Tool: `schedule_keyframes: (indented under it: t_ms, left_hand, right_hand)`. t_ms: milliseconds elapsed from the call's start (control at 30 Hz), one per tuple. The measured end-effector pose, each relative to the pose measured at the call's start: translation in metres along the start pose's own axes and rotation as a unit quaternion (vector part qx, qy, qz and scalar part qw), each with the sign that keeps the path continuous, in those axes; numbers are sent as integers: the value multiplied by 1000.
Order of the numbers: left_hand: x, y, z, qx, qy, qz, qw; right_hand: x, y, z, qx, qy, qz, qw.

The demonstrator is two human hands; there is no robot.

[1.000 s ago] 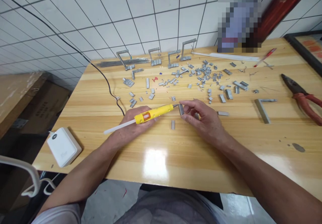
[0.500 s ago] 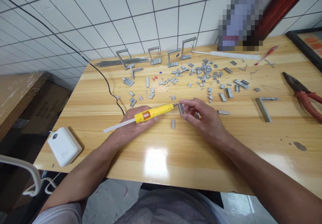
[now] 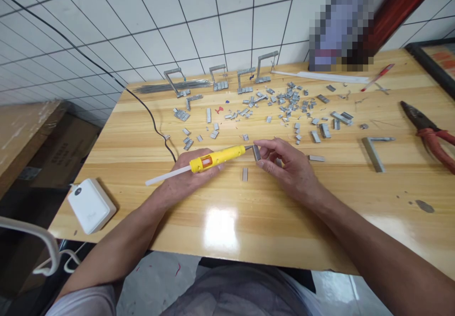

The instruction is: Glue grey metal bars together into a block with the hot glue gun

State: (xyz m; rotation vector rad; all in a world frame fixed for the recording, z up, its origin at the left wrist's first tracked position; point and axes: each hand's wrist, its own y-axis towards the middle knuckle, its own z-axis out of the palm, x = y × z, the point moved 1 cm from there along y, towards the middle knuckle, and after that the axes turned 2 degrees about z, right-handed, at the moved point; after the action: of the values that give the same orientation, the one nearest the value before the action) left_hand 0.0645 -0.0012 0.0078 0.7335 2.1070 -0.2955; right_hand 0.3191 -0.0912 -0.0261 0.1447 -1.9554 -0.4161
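Note:
My left hand [image 3: 194,171] is wrapped round a yellow glue pen [image 3: 227,155], with a white glue stick [image 3: 167,176] poking out of its back end. Between the thumb and fingertips of my right hand [image 3: 289,164] is a short strip of staples [image 3: 256,153], tilted. The pen's metal nozzle is at the strip's upper left edge; whether they touch I cannot tell. Below them a small staple strip [image 3: 245,174] lies flat on the wooden table [image 3: 170,230]. Another strip [image 3: 316,158] lies just right of my right hand.
Several small staple-built frames [image 3: 219,85] stand along the tiled wall. Loose staple pieces [image 3: 291,99] are scattered before them. To the right are an L-shaped staple piece [image 3: 373,155], red-handled pliers [image 3: 426,129] and a pen [image 3: 377,77]. A white power bank [image 3: 91,206] sits at left, near a black cable [image 3: 153,119].
Both hands keep the same hold and almost the same place. The view has shifted very slightly; nothing else visibly differs.

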Motion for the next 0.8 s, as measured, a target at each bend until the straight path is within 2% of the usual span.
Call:
schedule_keyframes:
  t_ms: [67, 267, 500, 667, 800]
  left_hand:
    - [-1, 0, 0, 19, -4, 6, 1000]
    - [-4, 1, 0, 16, 13, -1, 1000]
    - [5, -1, 1, -3, 15, -13, 1000]
    - [4, 0, -1, 21, 12, -17, 1000]
    - [6, -1, 0, 15, 13, -18, 1000]
  right_hand:
    - [0, 0, 0, 1, -1, -3, 1000]
    - [2, 0, -1, -1, 2, 0, 1000]
    - [2, 0, 0, 1, 6, -3, 1000]
    - [0, 0, 0, -2, 14, -10, 1000]
    - [0, 0, 0, 2, 4, -5, 1000]
